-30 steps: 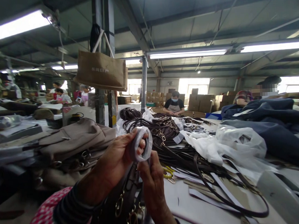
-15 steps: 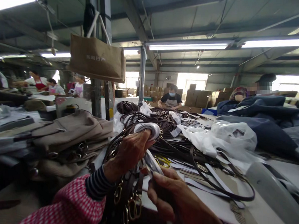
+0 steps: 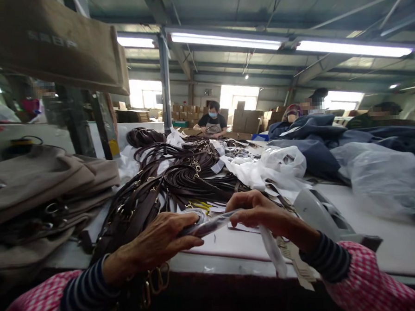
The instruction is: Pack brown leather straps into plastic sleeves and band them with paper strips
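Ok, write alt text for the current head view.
The left hand and right hand hold a shiny grey strip between them over a table. Dark straps with metal clips lie heaped beyond, brown fabric at left, clear plastic at right; a person is behind.

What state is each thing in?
plastic-covered strip: stretched between hands, end dangling
left hand: gripping strip
right hand: pinching strip
dark straps: coiled, heaped
white plastic bag: crumpled
canvas tote: hanging
tube lights: lit
yellow-handled tool: partly hidden, open or shut unclear
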`<state>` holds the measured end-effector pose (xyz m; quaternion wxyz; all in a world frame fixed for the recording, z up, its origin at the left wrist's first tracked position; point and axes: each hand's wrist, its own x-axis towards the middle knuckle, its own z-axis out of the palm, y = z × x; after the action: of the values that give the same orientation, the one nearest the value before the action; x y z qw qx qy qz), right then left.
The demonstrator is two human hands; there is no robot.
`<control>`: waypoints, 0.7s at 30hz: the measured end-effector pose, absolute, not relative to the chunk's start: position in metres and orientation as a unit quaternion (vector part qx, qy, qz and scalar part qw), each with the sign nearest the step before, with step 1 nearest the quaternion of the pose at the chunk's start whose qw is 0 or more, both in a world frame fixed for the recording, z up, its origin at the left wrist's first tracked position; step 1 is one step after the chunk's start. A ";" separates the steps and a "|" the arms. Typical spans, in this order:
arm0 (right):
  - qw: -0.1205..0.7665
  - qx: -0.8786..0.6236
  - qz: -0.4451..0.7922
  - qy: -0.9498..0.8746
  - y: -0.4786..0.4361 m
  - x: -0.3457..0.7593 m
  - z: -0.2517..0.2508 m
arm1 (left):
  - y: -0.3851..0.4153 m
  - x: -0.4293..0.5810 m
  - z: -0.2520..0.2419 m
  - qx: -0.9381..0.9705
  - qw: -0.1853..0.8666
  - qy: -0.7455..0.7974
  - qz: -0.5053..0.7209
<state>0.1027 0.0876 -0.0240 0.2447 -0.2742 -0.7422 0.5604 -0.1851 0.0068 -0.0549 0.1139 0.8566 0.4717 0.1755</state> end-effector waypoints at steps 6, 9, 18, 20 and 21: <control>0.185 -0.220 0.304 -0.908 0.089 0.110 -0.038 | 0.019 -0.174 -0.055 0.892 0.191 0.368 0.178; 0.138 -0.176 0.107 -0.969 0.086 0.107 -0.049 | 0.032 -0.169 -0.056 0.922 0.172 0.308 0.159; 0.053 -0.114 -0.064 -0.990 0.092 0.096 -0.091 | 0.066 -0.159 -0.071 0.961 0.037 0.268 0.058; 0.058 -0.119 -0.046 -0.990 0.094 0.090 -0.096 | 0.069 -0.158 -0.072 0.963 0.039 0.263 0.053; 0.063 -0.122 -0.032 -0.990 0.095 0.087 -0.097 | 0.068 -0.156 -0.073 0.962 0.042 0.263 0.055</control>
<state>0.0867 0.0949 -0.0971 0.0630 -0.1219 -0.9900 -0.0316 -0.1559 0.0682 -0.0731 0.0425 0.9623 0.2631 0.0548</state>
